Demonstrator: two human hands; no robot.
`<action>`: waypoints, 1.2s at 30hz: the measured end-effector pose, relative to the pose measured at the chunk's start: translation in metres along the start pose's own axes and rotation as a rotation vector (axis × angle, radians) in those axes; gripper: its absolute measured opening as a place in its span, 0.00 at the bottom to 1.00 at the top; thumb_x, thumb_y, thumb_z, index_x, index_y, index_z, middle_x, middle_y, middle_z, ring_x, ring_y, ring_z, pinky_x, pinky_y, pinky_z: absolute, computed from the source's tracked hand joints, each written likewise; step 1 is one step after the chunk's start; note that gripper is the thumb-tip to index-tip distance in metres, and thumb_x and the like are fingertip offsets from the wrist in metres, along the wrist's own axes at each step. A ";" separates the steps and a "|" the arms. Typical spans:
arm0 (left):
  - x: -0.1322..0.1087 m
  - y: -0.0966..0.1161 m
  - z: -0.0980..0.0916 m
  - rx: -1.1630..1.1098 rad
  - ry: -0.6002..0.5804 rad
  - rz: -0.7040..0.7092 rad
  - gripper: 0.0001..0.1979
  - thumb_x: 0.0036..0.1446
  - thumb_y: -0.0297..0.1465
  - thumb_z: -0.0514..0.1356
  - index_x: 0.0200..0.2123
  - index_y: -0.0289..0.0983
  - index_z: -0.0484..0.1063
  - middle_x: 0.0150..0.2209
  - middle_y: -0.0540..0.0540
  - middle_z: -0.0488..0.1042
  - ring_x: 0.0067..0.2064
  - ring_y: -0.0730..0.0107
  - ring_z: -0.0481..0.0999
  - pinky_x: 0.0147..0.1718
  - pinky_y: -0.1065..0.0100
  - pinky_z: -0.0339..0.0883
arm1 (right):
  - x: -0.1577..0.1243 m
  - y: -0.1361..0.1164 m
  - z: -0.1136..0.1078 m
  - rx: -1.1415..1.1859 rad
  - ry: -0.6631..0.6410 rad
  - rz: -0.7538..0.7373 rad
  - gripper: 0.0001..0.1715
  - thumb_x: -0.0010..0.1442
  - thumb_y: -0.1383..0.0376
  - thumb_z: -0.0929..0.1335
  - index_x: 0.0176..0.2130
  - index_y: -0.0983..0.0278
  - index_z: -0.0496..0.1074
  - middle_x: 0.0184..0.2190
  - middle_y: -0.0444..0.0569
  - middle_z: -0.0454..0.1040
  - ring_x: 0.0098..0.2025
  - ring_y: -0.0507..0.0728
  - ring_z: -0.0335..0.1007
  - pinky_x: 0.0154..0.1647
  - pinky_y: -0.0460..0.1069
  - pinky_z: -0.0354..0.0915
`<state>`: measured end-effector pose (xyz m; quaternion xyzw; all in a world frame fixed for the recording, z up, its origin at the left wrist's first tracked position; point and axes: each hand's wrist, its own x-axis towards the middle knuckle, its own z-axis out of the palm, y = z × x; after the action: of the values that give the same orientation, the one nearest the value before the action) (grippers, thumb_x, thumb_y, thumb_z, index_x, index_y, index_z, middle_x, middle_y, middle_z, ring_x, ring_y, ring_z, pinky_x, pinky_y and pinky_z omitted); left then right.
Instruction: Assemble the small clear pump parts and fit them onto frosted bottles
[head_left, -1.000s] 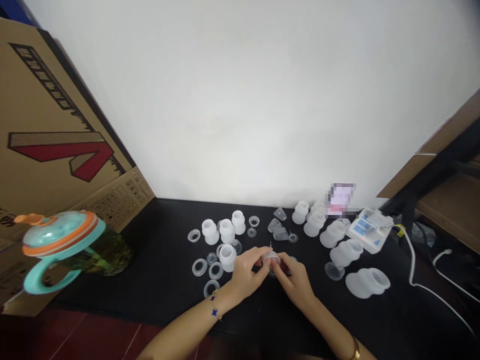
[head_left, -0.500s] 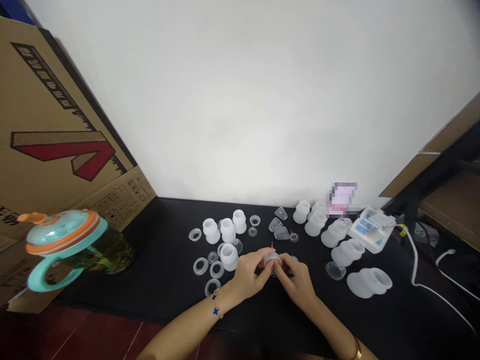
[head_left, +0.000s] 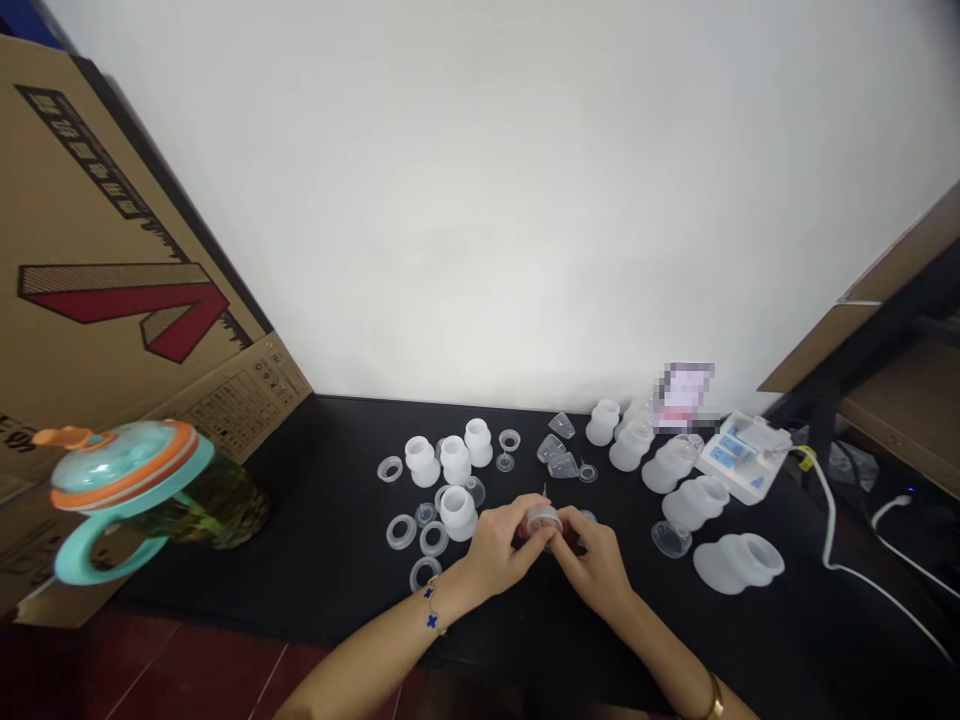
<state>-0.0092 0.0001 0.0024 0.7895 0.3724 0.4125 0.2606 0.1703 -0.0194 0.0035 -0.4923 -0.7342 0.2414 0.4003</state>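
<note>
Above the black tabletop, my left hand (head_left: 501, 545) and my right hand (head_left: 598, 562) meet, fingers closed on one translucent bottle collar ring (head_left: 544, 515). A thin pointed tip rises above it; the part inside is mostly covered by fingers. Just left of my left hand stands a small white bottle (head_left: 457, 512), its mouth open. Loose collar rings (head_left: 401, 532) and clear silicone nipples (head_left: 425, 514) lie around it. Beyond my hands are several clear, cone-shaped caps (head_left: 562, 465) and a flanged nipple (head_left: 588, 473).
More white bottles (head_left: 455, 460) stand at the back left. Other bottles (head_left: 696, 502) line the right side, one lying tilted (head_left: 739, 563). A white power strip (head_left: 744, 458) with cables sits behind them. A teal-lidded jug (head_left: 187, 490) and cardboard box (head_left: 127, 250) occupy the left.
The collar ring has tilted slightly between my fingers, showing more of its inner side. Both hands stay in nearly the same place.
</note>
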 end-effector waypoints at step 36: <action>-0.001 -0.001 0.007 0.120 0.073 0.006 0.21 0.64 0.26 0.55 0.59 0.40 0.71 0.36 0.46 0.79 0.33 0.66 0.77 0.37 0.65 0.75 | 0.006 -0.001 0.000 0.044 -0.102 0.078 0.12 0.69 0.60 0.63 0.39 0.62 0.73 0.25 0.43 0.74 0.24 0.53 0.68 0.25 0.45 0.59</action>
<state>-0.0045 -0.0007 -0.0027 0.7892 0.4035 0.4187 0.1976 0.1687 -0.0147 0.0063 -0.4985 -0.7286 0.2977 0.3634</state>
